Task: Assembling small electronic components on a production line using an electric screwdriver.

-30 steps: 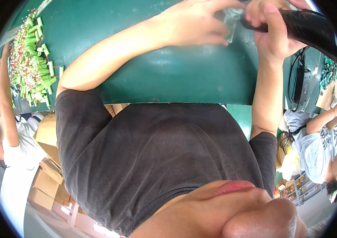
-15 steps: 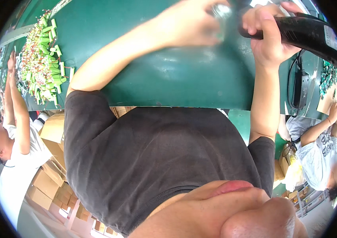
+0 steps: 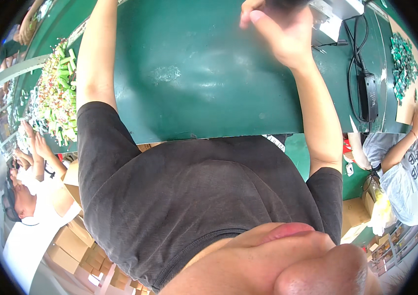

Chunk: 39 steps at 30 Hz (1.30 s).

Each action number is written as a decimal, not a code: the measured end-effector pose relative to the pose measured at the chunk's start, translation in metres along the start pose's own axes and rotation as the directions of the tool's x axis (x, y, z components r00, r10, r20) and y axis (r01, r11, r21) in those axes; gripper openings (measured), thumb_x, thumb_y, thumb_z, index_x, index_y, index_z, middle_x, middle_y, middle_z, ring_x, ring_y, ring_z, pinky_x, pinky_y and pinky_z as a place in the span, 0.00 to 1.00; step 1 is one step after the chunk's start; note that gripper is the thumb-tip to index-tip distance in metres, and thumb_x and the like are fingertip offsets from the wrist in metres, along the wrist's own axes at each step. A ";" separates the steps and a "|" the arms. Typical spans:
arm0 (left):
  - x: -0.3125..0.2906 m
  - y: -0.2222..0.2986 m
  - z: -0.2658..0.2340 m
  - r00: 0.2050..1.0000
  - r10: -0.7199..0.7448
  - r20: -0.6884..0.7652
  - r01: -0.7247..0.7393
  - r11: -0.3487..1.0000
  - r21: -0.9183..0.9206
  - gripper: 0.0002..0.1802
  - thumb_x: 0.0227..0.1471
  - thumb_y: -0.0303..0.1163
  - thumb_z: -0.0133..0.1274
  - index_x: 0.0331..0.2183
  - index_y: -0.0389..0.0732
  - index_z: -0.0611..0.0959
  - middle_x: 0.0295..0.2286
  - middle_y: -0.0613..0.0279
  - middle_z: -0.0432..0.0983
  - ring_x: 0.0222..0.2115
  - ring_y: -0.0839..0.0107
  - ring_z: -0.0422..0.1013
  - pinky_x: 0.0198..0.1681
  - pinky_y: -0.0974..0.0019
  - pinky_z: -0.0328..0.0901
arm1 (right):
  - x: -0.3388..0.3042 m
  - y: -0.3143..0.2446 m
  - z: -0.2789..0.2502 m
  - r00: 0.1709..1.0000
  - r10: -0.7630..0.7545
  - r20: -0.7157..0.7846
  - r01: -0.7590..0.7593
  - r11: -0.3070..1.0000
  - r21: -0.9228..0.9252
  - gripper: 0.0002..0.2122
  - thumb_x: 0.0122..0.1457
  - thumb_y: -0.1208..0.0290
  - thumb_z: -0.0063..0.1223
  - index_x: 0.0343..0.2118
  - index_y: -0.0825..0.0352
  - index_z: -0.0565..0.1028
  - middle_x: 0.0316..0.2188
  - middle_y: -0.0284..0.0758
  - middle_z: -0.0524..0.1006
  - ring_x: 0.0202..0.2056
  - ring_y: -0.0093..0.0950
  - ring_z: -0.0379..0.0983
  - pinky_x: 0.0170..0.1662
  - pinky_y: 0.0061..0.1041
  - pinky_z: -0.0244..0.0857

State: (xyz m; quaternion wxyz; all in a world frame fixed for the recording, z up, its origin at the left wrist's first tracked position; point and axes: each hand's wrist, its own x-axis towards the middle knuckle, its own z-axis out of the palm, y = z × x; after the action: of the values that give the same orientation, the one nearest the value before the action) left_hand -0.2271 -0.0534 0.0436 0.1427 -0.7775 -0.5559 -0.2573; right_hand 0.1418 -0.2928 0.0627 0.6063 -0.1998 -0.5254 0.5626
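My right hand [image 3: 290, 42] is at the top edge, its fingers curled round a black handheld tool [image 3: 287, 4]. Only a dark, blurred piece of that tool shows, so I cannot make out its exact kind. My left forearm [image 3: 97, 54] reaches up past the upper left edge, and the hand on it is outside the picture. Beside that arm lies a heap of green cylindrical parts with thin wire leads [image 3: 61, 98].
The green worktop [image 3: 209, 98] spans the middle. On the right are a black power adapter [image 3: 368, 96] with its cable, a white box-like device [image 3: 339, 10] and small green boards [image 3: 403, 66] on cardboard. Co-workers sit at both sides; cartons [image 3: 69, 243] stand behind.
My left hand, with a small clear item in it, has swung from top centre to beyond the upper left edge. My right hand has moved left and up with the black tool.
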 end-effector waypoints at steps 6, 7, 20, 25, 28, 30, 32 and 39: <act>-0.004 0.031 -0.028 0.984 -0.093 0.153 0.122 0.974 -0.192 0.19 0.53 0.32 0.60 0.48 0.42 0.83 0.36 0.47 0.82 0.37 0.51 0.79 0.45 0.57 0.72 | 0.003 -0.015 -0.008 1.000 0.010 0.000 -0.010 1.000 -0.029 0.30 0.56 0.88 0.51 0.63 0.73 0.59 0.23 0.32 0.73 0.20 0.20 0.68 0.24 0.20 0.65; -0.008 0.062 -0.041 0.981 -0.077 0.180 0.121 0.962 -0.246 0.19 0.52 0.32 0.60 0.47 0.40 0.83 0.36 0.46 0.82 0.36 0.51 0.79 0.44 0.57 0.72 | 0.001 -0.022 -0.006 0.994 -0.059 -0.095 0.055 0.997 -0.046 0.29 0.57 0.87 0.51 0.63 0.72 0.60 0.22 0.32 0.72 0.19 0.20 0.68 0.24 0.21 0.65; -0.130 0.283 -0.097 0.908 0.389 0.156 -0.153 0.654 -0.741 0.25 0.51 0.35 0.63 0.49 0.35 0.77 0.47 0.46 0.66 0.38 0.50 0.75 0.41 0.53 0.72 | 0.042 -0.075 -0.033 0.865 -0.500 -0.031 0.435 0.781 -0.448 0.15 0.62 0.81 0.47 0.52 0.69 0.66 0.18 0.30 0.66 0.17 0.23 0.62 0.25 0.26 0.63; -0.124 0.259 -0.110 0.825 0.499 0.266 -0.147 0.644 -0.751 0.21 0.46 0.37 0.67 0.42 0.39 0.81 0.50 0.48 0.66 0.36 0.56 0.72 0.41 0.59 0.71 | 0.033 -0.076 -0.028 0.969 -0.248 0.002 0.238 0.925 -0.295 0.23 0.64 0.78 0.49 0.61 0.67 0.61 0.17 0.27 0.63 0.15 0.20 0.61 0.21 0.21 0.62; -0.115 0.244 -0.100 0.753 0.657 0.006 -0.377 0.439 -0.815 0.16 0.43 0.35 0.69 0.34 0.38 0.84 0.52 0.47 0.67 0.38 0.54 0.71 0.44 0.58 0.70 | 0.026 -0.056 -0.016 0.963 -0.264 0.055 0.269 0.948 -0.167 0.25 0.63 0.78 0.50 0.62 0.68 0.59 0.16 0.28 0.63 0.14 0.20 0.60 0.20 0.21 0.61; -0.120 0.244 -0.095 0.749 0.662 -0.001 -0.393 0.443 -0.806 0.14 0.40 0.33 0.69 0.30 0.37 0.86 0.54 0.44 0.67 0.45 0.49 0.71 0.51 0.55 0.68 | 0.020 -0.041 -0.008 0.956 -0.281 0.083 0.288 0.952 -0.105 0.25 0.63 0.78 0.51 0.62 0.69 0.57 0.16 0.29 0.64 0.14 0.20 0.60 0.19 0.21 0.61; -0.122 0.244 -0.090 0.758 0.651 0.035 -0.344 0.444 -0.827 0.14 0.42 0.33 0.69 0.32 0.37 0.87 0.56 0.41 0.67 0.51 0.46 0.70 0.56 0.54 0.66 | 0.017 -0.032 -0.005 0.954 -0.287 0.093 0.293 0.954 -0.065 0.26 0.63 0.79 0.51 0.62 0.70 0.56 0.17 0.29 0.64 0.14 0.20 0.60 0.19 0.21 0.62; -0.129 0.246 -0.080 0.776 0.630 -0.029 -0.349 0.390 -0.852 0.12 0.43 0.31 0.68 0.32 0.36 0.87 0.55 0.39 0.67 0.54 0.44 0.68 0.58 0.53 0.65 | 0.012 -0.017 -0.005 0.963 -0.263 0.056 0.267 0.961 -0.072 0.26 0.62 0.81 0.53 0.60 0.71 0.56 0.19 0.31 0.68 0.15 0.20 0.62 0.21 0.21 0.62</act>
State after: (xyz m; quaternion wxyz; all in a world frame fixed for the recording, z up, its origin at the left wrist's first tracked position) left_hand -0.0480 -0.2802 0.0529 -0.2516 -0.9086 -0.1257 -0.3089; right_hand 0.1517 -0.2848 0.0801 0.6556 -0.1383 -0.5829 0.4596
